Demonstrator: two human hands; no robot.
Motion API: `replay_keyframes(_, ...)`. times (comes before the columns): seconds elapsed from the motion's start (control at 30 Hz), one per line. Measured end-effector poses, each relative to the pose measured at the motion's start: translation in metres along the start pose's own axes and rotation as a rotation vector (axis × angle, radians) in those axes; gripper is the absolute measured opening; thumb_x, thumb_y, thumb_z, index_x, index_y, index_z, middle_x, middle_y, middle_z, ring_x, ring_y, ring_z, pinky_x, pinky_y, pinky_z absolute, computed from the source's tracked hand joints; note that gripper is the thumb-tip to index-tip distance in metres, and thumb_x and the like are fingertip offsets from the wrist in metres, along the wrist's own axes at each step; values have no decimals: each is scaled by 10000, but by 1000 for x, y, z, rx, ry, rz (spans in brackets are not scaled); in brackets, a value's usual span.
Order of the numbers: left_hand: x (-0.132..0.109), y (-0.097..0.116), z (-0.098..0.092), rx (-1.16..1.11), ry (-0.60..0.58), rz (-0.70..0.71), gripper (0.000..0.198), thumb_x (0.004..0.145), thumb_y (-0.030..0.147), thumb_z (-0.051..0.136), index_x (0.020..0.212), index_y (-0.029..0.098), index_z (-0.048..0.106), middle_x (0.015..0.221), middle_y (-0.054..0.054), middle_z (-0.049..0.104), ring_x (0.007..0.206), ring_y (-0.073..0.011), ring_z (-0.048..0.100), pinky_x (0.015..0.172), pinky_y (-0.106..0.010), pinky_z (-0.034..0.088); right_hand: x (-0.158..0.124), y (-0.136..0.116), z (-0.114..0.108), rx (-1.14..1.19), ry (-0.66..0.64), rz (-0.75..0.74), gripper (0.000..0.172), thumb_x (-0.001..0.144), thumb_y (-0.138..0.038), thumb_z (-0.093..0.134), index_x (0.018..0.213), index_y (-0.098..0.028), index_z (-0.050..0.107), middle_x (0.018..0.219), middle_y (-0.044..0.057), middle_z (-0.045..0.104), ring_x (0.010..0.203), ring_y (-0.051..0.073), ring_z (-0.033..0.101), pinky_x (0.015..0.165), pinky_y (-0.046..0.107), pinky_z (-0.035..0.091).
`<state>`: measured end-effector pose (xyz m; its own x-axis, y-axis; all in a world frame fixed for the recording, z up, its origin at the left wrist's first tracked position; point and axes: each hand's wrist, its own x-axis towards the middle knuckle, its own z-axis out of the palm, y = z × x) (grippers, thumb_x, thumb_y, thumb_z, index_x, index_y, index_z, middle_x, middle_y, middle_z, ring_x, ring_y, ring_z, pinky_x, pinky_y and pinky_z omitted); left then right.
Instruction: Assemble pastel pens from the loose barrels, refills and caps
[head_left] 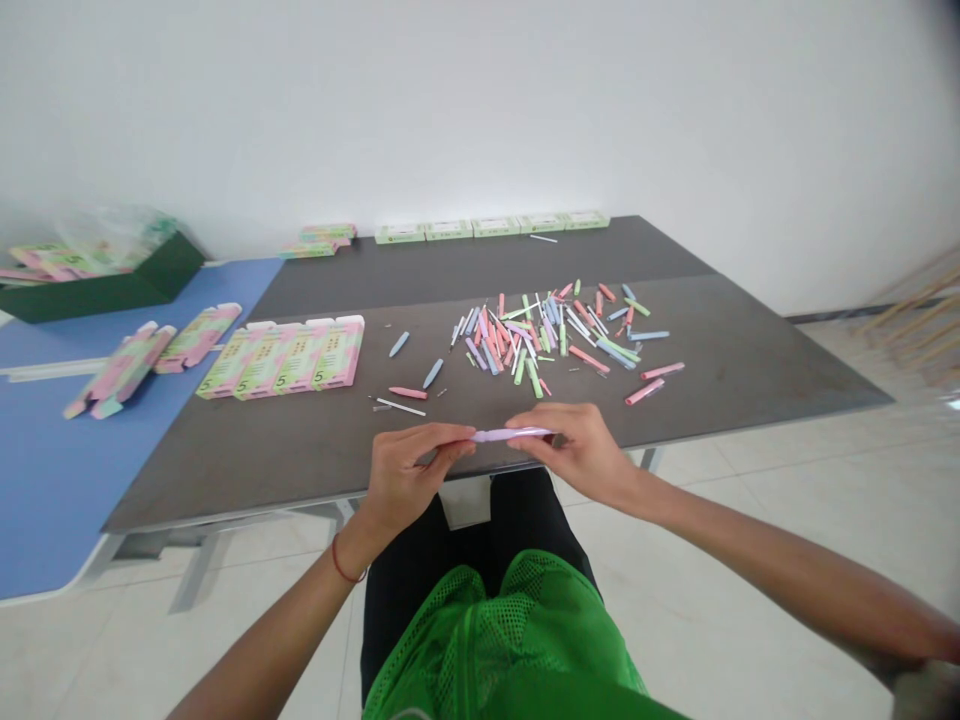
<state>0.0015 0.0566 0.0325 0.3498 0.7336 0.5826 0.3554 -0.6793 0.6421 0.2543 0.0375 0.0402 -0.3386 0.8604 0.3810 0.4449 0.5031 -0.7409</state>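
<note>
A light purple pen (pixel 495 435) lies level between my two hands, just over the front edge of the dark table (pixel 315 460). The fingertips of my left hand (pixel 409 470) pinch its left end. Toward its right end, the thumb and fingers of my right hand (pixel 574 450) close on it and cover part of it. Just beyond my left hand lie a white pen refill (pixel 401 407), a red pen barrel piece (pixel 408 393) and a blue barrel piece (pixel 433 374). Another blue piece (pixel 399 344) rests farther back.
Mixed coloured pen parts (pixel 525 335) spread across the table's middle. Pink-green cartons (pixel 300 360) overlap at the left, and a row of green-white boxes (pixel 491 228) lines the back. On the blue table (pixel 45 480) are flattened cartons (pixel 124 370) and a dark green bin (pixel 105 290).
</note>
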Motion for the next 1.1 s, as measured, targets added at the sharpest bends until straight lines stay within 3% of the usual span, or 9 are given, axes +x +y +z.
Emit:
replay_keyframes(0.07, -2, 3, 1, -27, -2, -52, 90, 918, 265, 782, 981, 219, 827, 870, -26, 839, 746, -171, 795, 729, -243, 629, -2, 0, -2, -247, -22, -214, 225, 1057, -285, 564, 1100, -152, 740, 927, 107, 750, 774, 192, 657, 711, 313, 483)
replay_keyframes(0.13, -4, 4, 2, -52, -8, -105, 95, 892, 277, 809, 961, 218, 836, 858, -30, 838, 732, -175, 793, 720, -244, 636, -2, 0, -4, -410, -73, -333, 255, 1081, -241, 479, 1110, -128, 705, 909, 117, 720, 779, 207, 635, 708, 327, 458)
replay_keyframes(0.27, -7, 6, 3, -234, -42, -295, 164, 832, 305, 864, 956, 200, 842, 839, -41, 834, 703, -182, 794, 666, -237, 652, -1, -2, -5, -395, -144, -343, 248, 1087, -216, 427, 1119, -123, 655, 829, 64, 631, 695, 182, 553, 650, 312, 400)
replay_keyframes(0.43, -7, 12, 6, -622, -63, -597, 304, 809, 384, 878, 935, 120, 794, 791, -74, 820, 713, -225, 809, 700, -304, 699, -6, -1, 0, -407, -32, -424, 205, 1079, -210, 444, 1108, -139, 634, 785, 44, 607, 664, 177, 515, 647, 321, 384)
replay_keyframes(0.6, -9, 16, 6, -763, -94, -781, 390, 853, 494, 820, 799, 128, 696, 689, -69, 790, 561, -191, 766, 520, -232, 646, -10, 0, 0, -552, 36, -551, 232, 1044, -123, 447, 1180, -152, 633, 769, 43, 624, 667, 184, 537, 639, 343, 380)
replay_keyframes(0.77, -10, 20, 4, -721, -83, -731, 366, 816, 448, 866, 894, 121, 722, 776, -84, 816, 656, -215, 799, 628, -281, 691, -10, -1, -1, -535, 8, -572, 212, 1046, -136, 469, 1172, -135, 639, 779, 53, 648, 673, 185, 556, 633, 343, 388)
replay_keyframes(0.93, -11, 18, 3, -689, -93, -650, 324, 851, 409, 842, 939, 118, 729, 820, -91, 822, 718, -238, 811, 688, -336, 710, -11, -7, -1, -457, -74, -360, 213, 1061, -228, 488, 1114, -142, 676, 839, 64, 682, 672, 168, 575, 636, 311, 394)
replay_keyframes(1.1, -15, 16, 2, -611, -107, -559, 268, 871, 348, 830, 998, 132, 734, 885, -88, 827, 813, -237, 820, 799, -334, 701, -9, -16, 3, -285, -161, -178, 287, 1042, -251, 555, 1280, -154, 685, 984, 85, 746, 654, 133, 587, 612, 266, 388)
